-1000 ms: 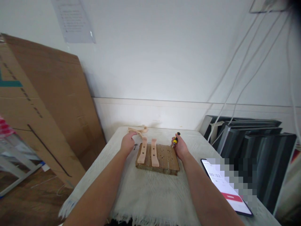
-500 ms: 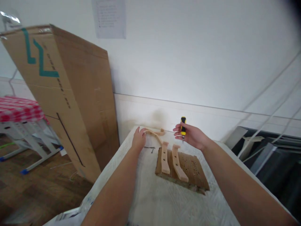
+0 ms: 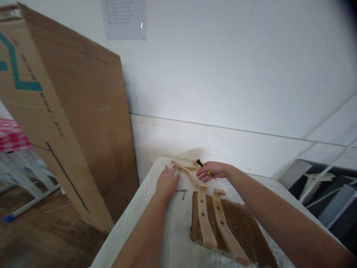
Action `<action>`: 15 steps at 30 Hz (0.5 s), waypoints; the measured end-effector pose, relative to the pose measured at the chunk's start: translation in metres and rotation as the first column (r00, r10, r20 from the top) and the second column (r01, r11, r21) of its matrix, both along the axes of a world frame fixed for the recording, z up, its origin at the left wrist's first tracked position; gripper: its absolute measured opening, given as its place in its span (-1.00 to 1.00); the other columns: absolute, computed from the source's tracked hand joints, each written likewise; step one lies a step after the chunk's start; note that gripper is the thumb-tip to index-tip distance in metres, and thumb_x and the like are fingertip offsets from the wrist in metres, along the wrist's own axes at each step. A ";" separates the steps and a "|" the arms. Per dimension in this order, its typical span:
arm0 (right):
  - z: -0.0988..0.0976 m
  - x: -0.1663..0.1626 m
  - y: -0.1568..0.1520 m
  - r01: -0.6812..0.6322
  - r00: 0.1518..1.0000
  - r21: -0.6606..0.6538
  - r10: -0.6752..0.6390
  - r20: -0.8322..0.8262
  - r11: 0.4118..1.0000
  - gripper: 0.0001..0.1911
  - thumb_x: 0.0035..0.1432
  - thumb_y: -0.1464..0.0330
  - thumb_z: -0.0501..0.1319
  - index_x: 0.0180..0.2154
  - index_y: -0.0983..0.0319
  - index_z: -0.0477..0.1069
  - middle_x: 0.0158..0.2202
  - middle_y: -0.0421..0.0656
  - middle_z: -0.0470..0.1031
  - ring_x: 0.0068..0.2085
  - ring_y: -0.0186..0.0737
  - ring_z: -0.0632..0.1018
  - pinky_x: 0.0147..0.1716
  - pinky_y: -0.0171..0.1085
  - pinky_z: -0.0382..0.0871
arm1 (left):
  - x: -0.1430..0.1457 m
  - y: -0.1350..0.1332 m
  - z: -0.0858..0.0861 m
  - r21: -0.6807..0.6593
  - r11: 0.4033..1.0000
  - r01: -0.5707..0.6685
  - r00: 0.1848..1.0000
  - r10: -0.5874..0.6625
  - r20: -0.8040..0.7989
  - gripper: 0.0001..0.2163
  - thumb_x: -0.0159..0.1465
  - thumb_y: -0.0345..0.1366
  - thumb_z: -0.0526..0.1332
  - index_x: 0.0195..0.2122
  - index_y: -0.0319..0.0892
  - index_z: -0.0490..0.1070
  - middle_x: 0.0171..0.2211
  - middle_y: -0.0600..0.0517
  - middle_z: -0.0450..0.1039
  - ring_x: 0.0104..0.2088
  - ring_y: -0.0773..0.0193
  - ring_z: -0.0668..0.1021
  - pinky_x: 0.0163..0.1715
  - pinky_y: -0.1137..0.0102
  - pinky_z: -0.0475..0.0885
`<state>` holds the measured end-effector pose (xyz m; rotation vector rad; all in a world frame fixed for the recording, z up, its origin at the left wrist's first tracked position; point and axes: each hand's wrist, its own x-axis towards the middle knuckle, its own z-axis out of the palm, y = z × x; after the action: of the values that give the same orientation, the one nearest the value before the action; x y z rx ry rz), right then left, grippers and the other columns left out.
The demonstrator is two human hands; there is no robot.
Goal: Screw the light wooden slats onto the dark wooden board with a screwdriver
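My right hand (image 3: 219, 169) grips a screwdriver (image 3: 200, 163) with a yellow and black handle, its tip slanting down to the right. Close beside its fingertips lie two loose curved wooden hooks, one (image 3: 191, 176) crossing near the other (image 3: 186, 166). My left hand (image 3: 166, 183) rests at their left end, fingers spread; whether it touches the nearer hook I cannot tell. Dark screws (image 3: 183, 195) lie just right of its thumb. Two more wooden hooks with drilled holes, a left one (image 3: 205, 227) and a right one (image 3: 228, 237), lie on a brown board (image 3: 251, 234).
A white covered table (image 3: 178, 230) stands against the wall. Tall cardboard box (image 3: 80, 104) rises on the left, beside a red-checked cloth (image 3: 13, 136). Dark panels (image 3: 337, 201) lean at the right. A printed sheet (image 3: 124, 22) hangs on the wall.
My right hand has moved down and left to the loose hooks, and the screwdriver has tipped from upright to slanted. My left hand has drawn back slightly from them. The view has shifted closer.
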<state>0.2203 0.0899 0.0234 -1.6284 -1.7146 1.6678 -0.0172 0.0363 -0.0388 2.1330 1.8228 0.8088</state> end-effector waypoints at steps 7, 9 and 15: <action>0.004 -0.040 0.000 -0.263 0.900 0.130 0.194 0.391 0.956 -0.77 -0.15 0.42 0.37 -0.39 0.31 0.39 -0.51 -0.15 0.48 -0.50 -0.26 0.49 -0.50 -0.30 0.41 | 0.004 -0.006 0.000 -0.002 1.000 0.022 0.986 -0.022 -0.164 -0.51 0.33 -0.14 0.02 0.22 -0.29 0.26 0.25 -0.24 0.19 0.24 -0.06 0.28 0.23 0.13 0.15; 0.007 -0.047 -0.004 -0.289 0.859 0.234 0.144 0.491 0.928 -0.80 -0.19 0.52 0.33 -0.43 0.29 0.37 -0.56 -0.19 0.43 -0.53 -0.26 0.45 -0.53 -0.30 0.34 | 0.005 -0.008 0.001 0.011 1.000 0.009 0.985 -0.007 -0.173 -0.51 0.32 -0.18 0.06 0.25 -0.24 0.21 0.28 -0.20 0.15 0.23 -0.03 0.29 0.22 0.13 0.19; 0.055 -0.029 -0.029 -0.283 0.809 0.510 -0.084 0.582 0.812 -0.92 -0.05 0.50 0.20 -0.45 0.25 0.31 -0.53 -0.20 0.41 -0.49 -0.29 0.45 -0.51 -0.36 0.20 | 0.008 -0.011 0.011 0.210 0.973 0.101 0.991 -0.079 -0.111 -0.46 0.30 -0.38 0.03 0.32 -0.22 0.03 0.34 -0.15 0.00 0.27 0.12 0.25 0.21 0.25 0.22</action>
<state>0.1913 0.0610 0.0786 -1.8301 -2.3213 0.5285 -0.0089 0.0251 -0.0276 2.4131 1.7409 0.9295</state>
